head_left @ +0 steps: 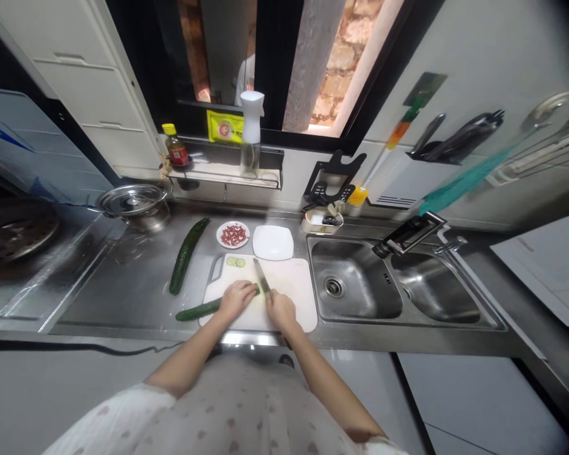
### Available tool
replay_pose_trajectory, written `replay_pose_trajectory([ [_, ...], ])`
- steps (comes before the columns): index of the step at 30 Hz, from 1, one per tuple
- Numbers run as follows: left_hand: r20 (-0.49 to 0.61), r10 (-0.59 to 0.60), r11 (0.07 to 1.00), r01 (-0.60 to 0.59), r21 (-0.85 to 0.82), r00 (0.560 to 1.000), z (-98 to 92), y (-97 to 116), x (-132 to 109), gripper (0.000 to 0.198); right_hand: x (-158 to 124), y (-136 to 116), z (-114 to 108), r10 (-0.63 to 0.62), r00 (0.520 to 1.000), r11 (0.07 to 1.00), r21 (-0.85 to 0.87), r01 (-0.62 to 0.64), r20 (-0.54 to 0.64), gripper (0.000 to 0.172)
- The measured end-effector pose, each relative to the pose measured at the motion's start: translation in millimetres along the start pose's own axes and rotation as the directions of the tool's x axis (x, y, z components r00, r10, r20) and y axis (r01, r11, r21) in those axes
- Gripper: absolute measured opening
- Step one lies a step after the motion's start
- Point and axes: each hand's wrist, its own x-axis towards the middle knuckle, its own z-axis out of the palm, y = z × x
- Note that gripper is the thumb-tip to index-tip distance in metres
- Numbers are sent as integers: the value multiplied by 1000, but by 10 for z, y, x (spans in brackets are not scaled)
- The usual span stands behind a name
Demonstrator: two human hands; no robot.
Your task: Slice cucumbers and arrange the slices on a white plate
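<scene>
A cucumber [198, 311] lies across the left side of the white cutting board [294, 291], its far end jutting past the board's edge. My left hand [238, 299] is closed over it near its right, cut end. In my right hand [281, 309] is a kitchen knife [260, 274], the blade pointing away from me and standing right beside that end. Several cucumber slices [236, 261] rest at the board's upper left. Behind the board are a small plate of chopped red pieces [234, 235] and a white square plate [273, 242].
A whole cucumber [188, 255] lies on the steel counter to the left, near a lidded pot [135, 205]. The double sink [355, 284] with its faucet [410, 234] adjoins the board on the right. Above the counter, a shelf [222, 175] carries bottles.
</scene>
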Motion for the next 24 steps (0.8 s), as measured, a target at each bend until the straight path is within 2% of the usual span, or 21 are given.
replay_pose_trajectory([
  [10, -27, 29, 999, -30, -12, 999, 25, -8, -22, 23, -34, -67, -39, -38, 998, 999, -16, 39, 42, 33],
  [24, -39, 41, 999, -41, -4, 998, 1, 17, -21, 24, -59, -97, -70, -41, 999, 999, -4, 41, 35, 34],
])
